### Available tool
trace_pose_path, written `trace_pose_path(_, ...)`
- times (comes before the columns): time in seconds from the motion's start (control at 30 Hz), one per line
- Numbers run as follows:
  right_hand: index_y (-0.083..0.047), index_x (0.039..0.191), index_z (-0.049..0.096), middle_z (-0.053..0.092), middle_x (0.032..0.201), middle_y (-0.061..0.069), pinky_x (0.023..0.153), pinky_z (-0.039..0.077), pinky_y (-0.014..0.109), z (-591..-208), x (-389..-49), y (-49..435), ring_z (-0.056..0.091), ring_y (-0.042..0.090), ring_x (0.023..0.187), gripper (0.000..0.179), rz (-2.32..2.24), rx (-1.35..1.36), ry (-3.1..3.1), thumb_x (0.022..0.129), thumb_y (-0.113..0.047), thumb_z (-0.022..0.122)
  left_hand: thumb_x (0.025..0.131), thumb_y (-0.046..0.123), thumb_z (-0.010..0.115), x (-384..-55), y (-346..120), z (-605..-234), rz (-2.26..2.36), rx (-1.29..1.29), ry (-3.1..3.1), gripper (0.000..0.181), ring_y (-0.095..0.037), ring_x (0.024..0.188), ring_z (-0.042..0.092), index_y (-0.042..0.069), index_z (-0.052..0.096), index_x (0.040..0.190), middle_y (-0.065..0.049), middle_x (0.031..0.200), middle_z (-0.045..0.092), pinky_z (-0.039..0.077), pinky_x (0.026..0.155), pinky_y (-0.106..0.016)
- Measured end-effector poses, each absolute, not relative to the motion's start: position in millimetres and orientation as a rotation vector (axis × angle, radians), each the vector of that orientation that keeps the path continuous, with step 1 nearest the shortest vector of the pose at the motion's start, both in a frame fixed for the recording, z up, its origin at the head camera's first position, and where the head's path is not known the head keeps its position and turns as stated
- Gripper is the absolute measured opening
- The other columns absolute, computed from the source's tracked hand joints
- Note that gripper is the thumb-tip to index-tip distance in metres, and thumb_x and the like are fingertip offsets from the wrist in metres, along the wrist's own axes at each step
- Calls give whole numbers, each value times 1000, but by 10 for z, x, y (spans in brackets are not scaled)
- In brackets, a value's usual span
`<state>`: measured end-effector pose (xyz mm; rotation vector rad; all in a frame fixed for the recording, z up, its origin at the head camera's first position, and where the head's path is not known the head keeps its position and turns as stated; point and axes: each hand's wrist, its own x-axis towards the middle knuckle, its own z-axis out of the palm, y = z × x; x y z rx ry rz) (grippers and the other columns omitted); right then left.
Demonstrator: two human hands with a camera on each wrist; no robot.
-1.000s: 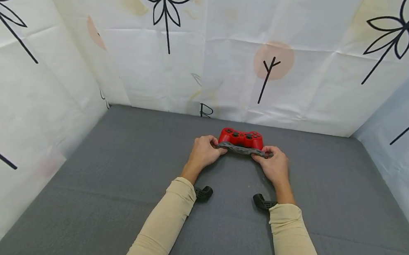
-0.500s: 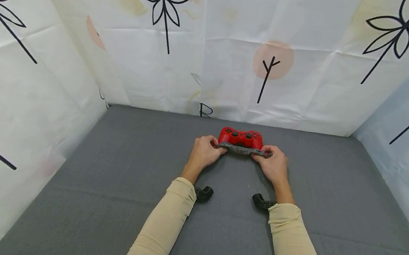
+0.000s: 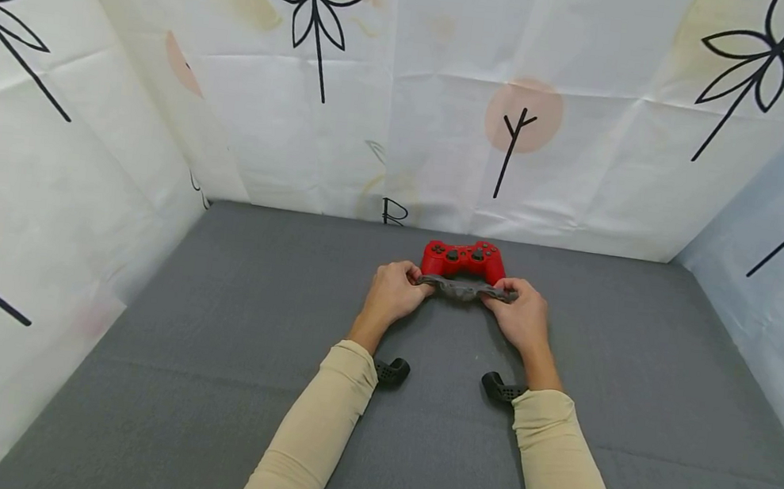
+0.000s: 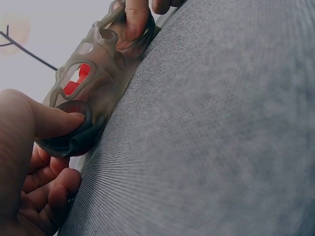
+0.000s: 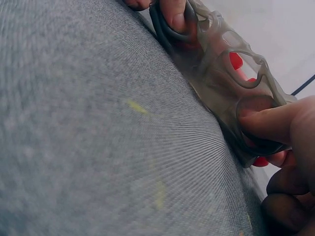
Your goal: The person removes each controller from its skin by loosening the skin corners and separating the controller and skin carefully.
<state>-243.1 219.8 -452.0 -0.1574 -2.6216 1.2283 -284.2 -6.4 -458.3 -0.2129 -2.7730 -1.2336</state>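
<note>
A red game controller [image 3: 464, 260] with dark sticks and buttons lies on the grey surface, just beyond both hands. In front of it is a grey, see-through, rubbery controller skin [image 3: 460, 290] with cut-out holes, stretched between the hands. My left hand [image 3: 390, 296] pinches its left end, the thumb pressed into the cupped part in the left wrist view. My right hand [image 3: 524, 314] pinches the right end the same way. Bits of the red controller show through the holes of the skin [image 5: 216, 81] in the right wrist view. Most fingers behind the skin are hidden.
The grey cloth-covered surface [image 3: 250, 301] reaches to pale fabric walls [image 3: 438, 146] printed with flowers at the back and sides. Dark camera mounts [image 3: 390, 372] stick inward from both wrists, low over the surface.
The red controller has turned slightly, its right side shifting away from me. The middle of the skin has bulged a little toward me, and the right hand has moved slightly left.
</note>
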Motion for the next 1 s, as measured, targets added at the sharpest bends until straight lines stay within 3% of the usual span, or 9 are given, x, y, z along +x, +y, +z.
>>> trace_pose_path(1.0, -7, 109, 63, 63, 119, 14, 77, 40, 30, -4495, -2423, 2247, 54, 21, 86, 28, 1280, -121, -2731, 89, -21, 77, 87, 40, 77, -2783, -21, -4525, -1148, -286, -2813, 20, -13, 71, 58, 23, 67, 87, 6, 76, 64, 43, 65, -30)
